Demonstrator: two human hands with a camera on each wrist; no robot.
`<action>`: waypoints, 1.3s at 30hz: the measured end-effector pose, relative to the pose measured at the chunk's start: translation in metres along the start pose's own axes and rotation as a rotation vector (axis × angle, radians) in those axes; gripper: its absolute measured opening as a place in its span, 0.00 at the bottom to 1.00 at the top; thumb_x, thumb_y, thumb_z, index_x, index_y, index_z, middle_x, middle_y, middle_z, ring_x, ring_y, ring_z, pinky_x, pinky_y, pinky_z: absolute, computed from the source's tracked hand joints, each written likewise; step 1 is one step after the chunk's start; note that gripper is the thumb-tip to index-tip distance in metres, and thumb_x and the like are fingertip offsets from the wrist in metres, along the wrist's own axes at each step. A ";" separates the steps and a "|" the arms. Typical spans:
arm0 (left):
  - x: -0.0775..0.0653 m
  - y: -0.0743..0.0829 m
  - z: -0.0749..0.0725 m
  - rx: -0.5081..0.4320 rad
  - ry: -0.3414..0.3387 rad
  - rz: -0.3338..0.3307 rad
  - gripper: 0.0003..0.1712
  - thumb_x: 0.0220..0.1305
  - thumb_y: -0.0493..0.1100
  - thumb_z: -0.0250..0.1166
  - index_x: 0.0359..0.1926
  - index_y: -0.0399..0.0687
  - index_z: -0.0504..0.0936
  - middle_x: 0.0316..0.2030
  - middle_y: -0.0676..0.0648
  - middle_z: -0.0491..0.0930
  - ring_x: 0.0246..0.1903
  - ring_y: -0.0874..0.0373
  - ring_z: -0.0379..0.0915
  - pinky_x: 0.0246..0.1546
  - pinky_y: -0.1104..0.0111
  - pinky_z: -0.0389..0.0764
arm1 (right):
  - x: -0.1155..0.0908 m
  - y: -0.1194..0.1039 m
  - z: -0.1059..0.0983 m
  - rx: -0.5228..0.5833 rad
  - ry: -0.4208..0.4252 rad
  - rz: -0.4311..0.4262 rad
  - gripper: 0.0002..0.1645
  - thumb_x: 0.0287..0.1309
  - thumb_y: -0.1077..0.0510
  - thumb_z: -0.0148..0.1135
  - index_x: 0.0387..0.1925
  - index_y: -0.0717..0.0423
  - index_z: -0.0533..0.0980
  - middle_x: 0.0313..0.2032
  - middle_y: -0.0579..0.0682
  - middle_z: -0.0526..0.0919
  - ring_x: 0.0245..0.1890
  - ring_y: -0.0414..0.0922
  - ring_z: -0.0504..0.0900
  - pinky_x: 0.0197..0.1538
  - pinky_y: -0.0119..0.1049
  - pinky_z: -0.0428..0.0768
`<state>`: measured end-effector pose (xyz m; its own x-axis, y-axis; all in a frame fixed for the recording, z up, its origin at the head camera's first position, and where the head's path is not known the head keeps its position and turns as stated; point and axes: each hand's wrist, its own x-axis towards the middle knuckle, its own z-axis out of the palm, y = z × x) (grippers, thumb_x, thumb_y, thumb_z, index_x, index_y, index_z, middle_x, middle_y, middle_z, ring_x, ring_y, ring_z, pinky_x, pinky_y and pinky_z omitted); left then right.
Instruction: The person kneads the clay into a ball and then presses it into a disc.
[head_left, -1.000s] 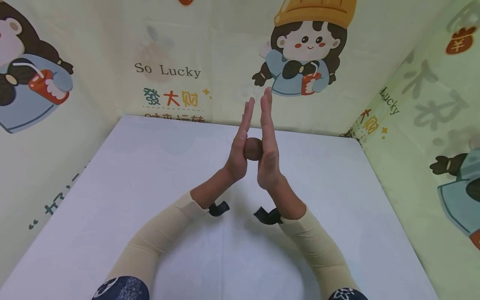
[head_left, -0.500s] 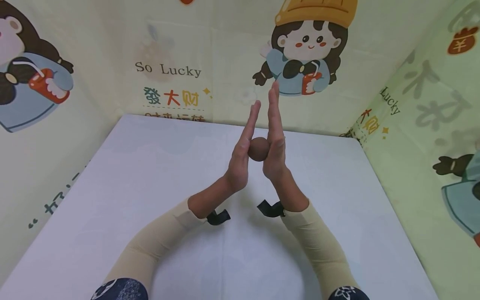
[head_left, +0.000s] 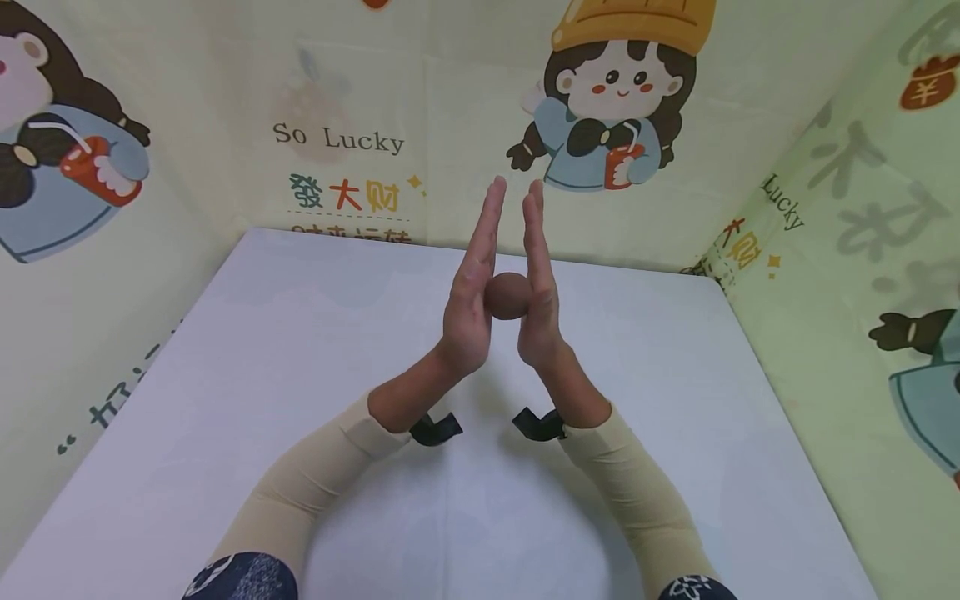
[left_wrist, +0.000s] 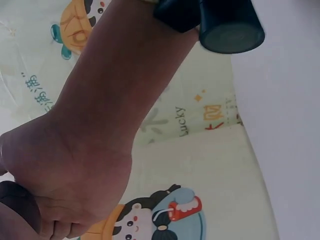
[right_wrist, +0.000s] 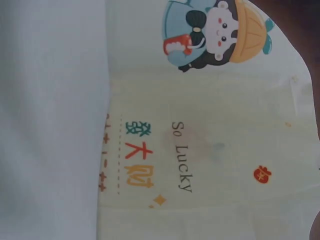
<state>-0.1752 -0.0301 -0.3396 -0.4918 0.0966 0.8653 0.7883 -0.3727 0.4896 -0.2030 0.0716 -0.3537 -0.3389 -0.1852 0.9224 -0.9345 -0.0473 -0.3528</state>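
Observation:
A smooth brown ball (head_left: 507,296) is pressed between two flat palms above the white table. My left hand (head_left: 470,304) touches its left side, fingers straight and pointing forward. On the other side, my right hand (head_left: 540,308) lies against the ball with its fingers extended too. Both hands lean toward each other at the fingertips, with a narrow gap between them. The left wrist view shows the dark ball (left_wrist: 19,202) partly hidden between the palms, beside the right hand (left_wrist: 75,165). In the right wrist view only dim slivers of skin show at the right edge.
A white table (head_left: 337,300) extends beneath the arms. Cream sheets (head_left: 465,100) printed with cartoon figures and lettering stand behind it and at both sides. Black curved pieces (head_left: 438,430) stick out from the wrists, and pale sleeves cover the forearms.
The palms have slid against each other: since half a second ago the left hand has gone forward and the right hand back. The ball has shifted slightly left, still between them.

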 end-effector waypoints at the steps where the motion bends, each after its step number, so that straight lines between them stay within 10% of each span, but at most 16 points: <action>1: 0.001 0.000 -0.001 0.000 0.007 0.003 0.40 0.74 0.43 0.26 0.80 0.24 0.40 0.82 0.32 0.38 0.83 0.51 0.32 0.79 0.52 0.35 | -0.001 0.000 0.001 -0.001 -0.001 0.006 0.60 0.78 0.26 0.26 0.75 0.81 0.44 0.81 0.73 0.39 0.83 0.59 0.36 0.79 0.60 0.38; 18: 0.005 -0.013 -0.011 -0.028 0.073 0.002 0.42 0.74 0.48 0.28 0.80 0.25 0.40 0.83 0.33 0.41 0.82 0.53 0.37 0.80 0.54 0.39 | -0.017 0.003 0.010 -0.036 -0.001 0.015 0.57 0.80 0.31 0.37 0.75 0.83 0.46 0.80 0.74 0.43 0.83 0.58 0.41 0.79 0.63 0.42; 20: 0.003 -0.015 -0.010 -0.032 0.067 -0.027 0.42 0.74 0.48 0.28 0.81 0.27 0.39 0.83 0.34 0.40 0.82 0.54 0.37 0.80 0.55 0.39 | -0.019 0.004 0.009 -0.020 0.001 0.005 0.55 0.81 0.33 0.39 0.75 0.83 0.45 0.79 0.75 0.44 0.73 0.47 0.68 0.79 0.62 0.44; 22: 0.002 -0.016 -0.008 -0.033 0.058 -0.062 0.41 0.74 0.48 0.28 0.82 0.30 0.39 0.83 0.37 0.40 0.82 0.55 0.36 0.79 0.56 0.39 | -0.020 0.004 0.008 0.011 0.008 0.010 0.54 0.82 0.35 0.41 0.75 0.82 0.45 0.70 0.72 0.69 0.47 0.37 0.84 0.76 0.55 0.57; 25: 0.001 -0.018 -0.005 -0.031 0.040 -0.109 0.42 0.75 0.50 0.28 0.83 0.33 0.39 0.84 0.39 0.41 0.82 0.57 0.36 0.79 0.57 0.40 | -0.022 0.004 0.006 0.070 0.015 0.019 0.53 0.82 0.37 0.44 0.76 0.81 0.45 0.43 0.60 0.87 0.16 0.35 0.65 0.53 0.36 0.75; 27: 0.001 -0.019 -0.003 -0.026 0.024 -0.137 0.42 0.75 0.51 0.28 0.83 0.35 0.38 0.84 0.41 0.40 0.82 0.58 0.35 0.79 0.58 0.39 | -0.024 0.004 0.005 0.091 0.034 0.024 0.51 0.82 0.39 0.46 0.76 0.82 0.46 0.41 0.60 0.88 0.20 0.41 0.67 0.38 0.32 0.70; 31: -0.001 -0.021 -0.002 -0.004 -0.012 -0.174 0.43 0.76 0.53 0.30 0.84 0.38 0.36 0.85 0.45 0.38 0.82 0.60 0.32 0.79 0.59 0.38 | -0.032 0.004 -0.001 0.087 0.065 0.031 0.47 0.82 0.44 0.49 0.74 0.83 0.49 0.75 0.76 0.57 0.28 0.40 0.69 0.31 0.31 0.65; 37: -0.005 -0.023 -0.011 0.175 -0.041 -0.243 0.43 0.77 0.53 0.34 0.84 0.40 0.36 0.85 0.48 0.35 0.82 0.60 0.24 0.79 0.58 0.34 | -0.055 0.011 -0.031 -0.030 0.021 0.161 0.39 0.76 0.58 0.48 0.78 0.74 0.52 0.77 0.67 0.61 0.21 0.35 0.61 0.26 0.29 0.60; 39: -0.007 -0.025 -0.016 0.264 -0.066 -0.279 0.42 0.78 0.54 0.35 0.85 0.43 0.37 0.85 0.51 0.35 0.81 0.61 0.22 0.79 0.58 0.33 | -0.065 0.013 -0.045 -0.102 -0.018 0.225 0.39 0.72 0.62 0.47 0.80 0.71 0.54 0.69 0.58 0.76 0.16 0.36 0.54 0.25 0.29 0.60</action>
<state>-0.1973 -0.0364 -0.3595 -0.6829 0.2227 0.6958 0.6997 -0.0745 0.7105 -0.1984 0.1269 -0.4112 -0.5389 -0.1976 0.8188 -0.8420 0.0968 -0.5308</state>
